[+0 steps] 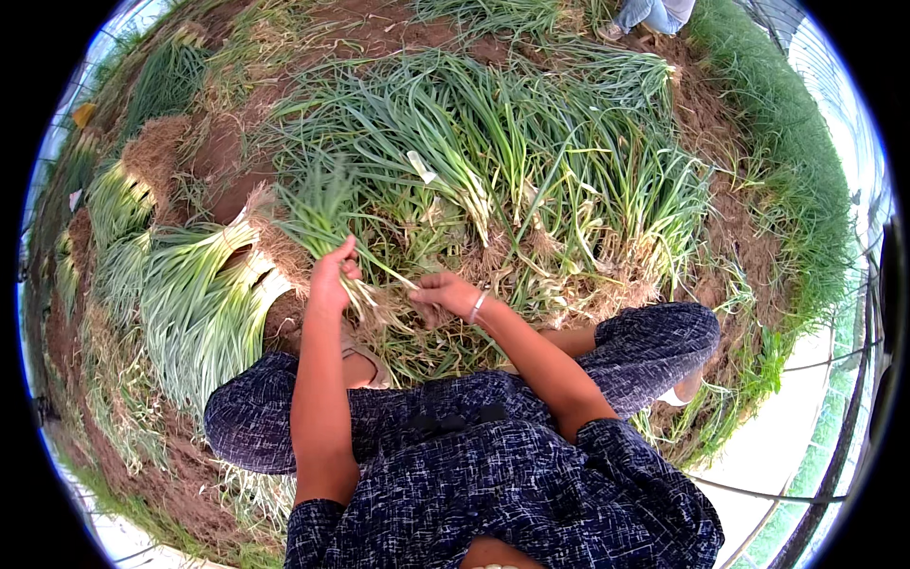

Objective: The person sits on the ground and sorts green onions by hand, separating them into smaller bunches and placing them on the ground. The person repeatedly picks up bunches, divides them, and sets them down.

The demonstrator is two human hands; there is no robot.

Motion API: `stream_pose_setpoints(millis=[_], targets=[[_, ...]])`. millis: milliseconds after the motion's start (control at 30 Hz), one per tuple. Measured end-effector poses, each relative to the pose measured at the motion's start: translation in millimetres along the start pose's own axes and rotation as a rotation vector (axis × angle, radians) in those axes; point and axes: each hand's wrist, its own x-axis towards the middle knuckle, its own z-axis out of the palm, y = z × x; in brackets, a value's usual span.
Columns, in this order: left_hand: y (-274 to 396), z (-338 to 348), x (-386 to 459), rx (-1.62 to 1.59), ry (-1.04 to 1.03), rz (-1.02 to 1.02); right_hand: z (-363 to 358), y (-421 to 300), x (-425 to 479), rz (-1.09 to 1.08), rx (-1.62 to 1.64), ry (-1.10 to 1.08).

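Observation:
My left hand [333, 276] is closed around a small bunch of scallions [318, 231]. Their green leaves point up and away, slightly blurred, and the pale root ends hang below the fist. Between the fingertips of my right hand [448, 295], a bracelet at its wrist, is the pale lower end of a single scallion stalk [387, 269] that slants from the bunch. Beyond both hands spreads a large heap of loose scallions [490, 135], roots towards me. Left of my left hand lie neat scallion bundles [206, 284] with brown roots.
Stripped leaves [441, 348] litter the ground between my legs. More root-ended bundles [117, 195] lie further left on bare soil [231, 153]. A standing green crop [789, 156] runs along the right, beside the plastic greenhouse wall [853, 121]. Another person's legs [650, 16] show at the top.

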Motion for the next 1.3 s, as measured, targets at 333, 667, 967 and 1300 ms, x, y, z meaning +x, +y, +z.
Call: stream_pose_setpoints(millis=[333, 667, 967, 1300], targets=[[15.2, -17.9, 3.8, 0.010, 0.051, 0.125, -80.6, 58.7, -31.9, 0.205, -0.127, 0.505], [-4.9, -11.5, 13.7, -0.162, -0.088, 0.054, -21.0, 5.0, -13.8, -0.001, -0.577, 0.176], [-40.0, -10.4, 15.4, -0.036, -0.186, -0.016, 14.3, -6.3, -8.7, 0.060, -0.091, -0.015], [-27.5, 0.0, 13.7, -0.088, -0.047, 0.177, 15.2, 0.2, -10.2, 0.170, 0.733, 0.026]])
